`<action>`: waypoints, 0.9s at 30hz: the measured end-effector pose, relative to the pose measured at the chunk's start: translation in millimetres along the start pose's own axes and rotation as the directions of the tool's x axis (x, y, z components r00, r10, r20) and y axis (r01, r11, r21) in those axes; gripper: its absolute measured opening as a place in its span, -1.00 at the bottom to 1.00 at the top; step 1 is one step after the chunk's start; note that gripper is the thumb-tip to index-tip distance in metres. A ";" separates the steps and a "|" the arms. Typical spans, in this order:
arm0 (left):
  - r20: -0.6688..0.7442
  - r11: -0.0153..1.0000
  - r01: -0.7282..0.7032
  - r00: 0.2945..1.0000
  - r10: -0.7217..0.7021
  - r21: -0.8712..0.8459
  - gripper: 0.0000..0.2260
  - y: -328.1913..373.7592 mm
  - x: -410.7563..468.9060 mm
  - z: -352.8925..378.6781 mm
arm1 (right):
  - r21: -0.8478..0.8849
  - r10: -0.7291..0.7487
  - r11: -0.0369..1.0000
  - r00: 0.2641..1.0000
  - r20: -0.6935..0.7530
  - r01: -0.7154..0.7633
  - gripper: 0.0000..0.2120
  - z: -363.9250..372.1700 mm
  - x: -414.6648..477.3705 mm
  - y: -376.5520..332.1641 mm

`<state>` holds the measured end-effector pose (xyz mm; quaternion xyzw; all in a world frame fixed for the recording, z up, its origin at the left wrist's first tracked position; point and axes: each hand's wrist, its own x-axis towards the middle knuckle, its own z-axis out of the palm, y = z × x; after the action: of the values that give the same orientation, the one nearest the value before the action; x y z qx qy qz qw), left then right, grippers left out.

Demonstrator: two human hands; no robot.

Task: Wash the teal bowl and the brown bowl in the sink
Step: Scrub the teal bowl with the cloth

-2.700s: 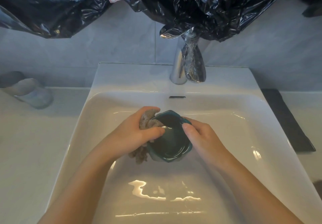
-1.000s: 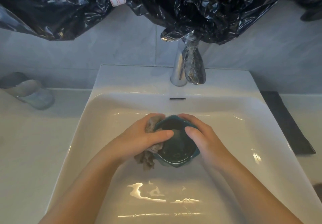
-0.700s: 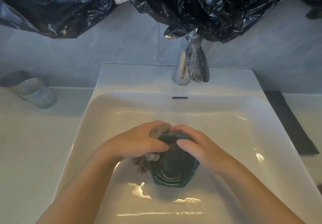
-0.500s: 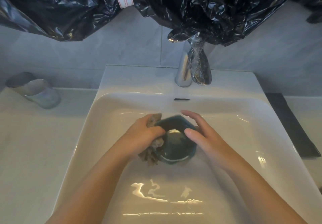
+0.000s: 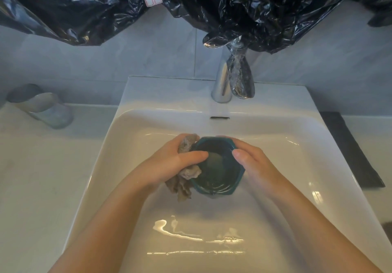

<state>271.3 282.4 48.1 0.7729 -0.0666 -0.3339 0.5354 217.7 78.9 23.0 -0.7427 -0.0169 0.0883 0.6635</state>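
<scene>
Down in the white sink (image 5: 131,145), the teal bowl (image 5: 218,173) tilts toward you, mouth open. Your right hand (image 5: 254,164) clasps its right wall, thumb over the rim: hold firm and turn it bit by bit. Your left hand (image 5: 169,164) pinches the brownish cloth (image 5: 182,185) onto the left rim; sweep it round the inside and under the lip. No brown bowl in view, black plastic (image 5: 254,7) hides the faucet (image 5: 222,81) top, and I can't tell if water runs.

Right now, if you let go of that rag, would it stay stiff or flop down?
Probably flop: the rag's loose end hangs in limp folds below the left hand. It bunches up inside the grip, so it likely squashes easily. It looks damp, so it may cling to the bowl.
</scene>
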 end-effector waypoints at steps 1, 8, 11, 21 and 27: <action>0.028 0.999 0.002 1.000 -0.003 0.047 -0.37 1.0 -0.6 -1.5 | -0.015 0.016 1.000 0.999 0.041 -0.015 -0.68 0.6 -0.6 -1.3; 0.117 0.982 -0.026 0.993 0.004 0.186 -0.52 0.3 -3.1 -7.8 | -0.136 0.135 0.984 0.984 0.113 -0.119 -0.48 0.4 -1.0 2.1; -0.102 0.997 -0.059 0.993 0.063 0.042 -0.63 1.2 -3.5 -2.7 | -0.060 0.122 0.991 0.992 0.024 -0.120 -0.45 2.4 -1.1 2.3; 0.069 0.993 -0.053 0.997 0.046 0.105 -0.60 4.4 -1.9 -2.2 | -0.096 0.078 0.993 0.997 0.027 -0.075 -0.61 0.8 0.1 8.7; 0.286 0.954 -0.072 0.958 -0.014 0.291 -0.56 3.0 0.1 -9.2 | -0.222 0.186 0.966 0.955 0.230 -0.134 -0.51 3.6 1.7 4.0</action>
<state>277.6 288.3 52.5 0.7877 -0.2039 -0.4196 0.4024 218.4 82.2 18.4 -0.7888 -0.0487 0.2324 0.5670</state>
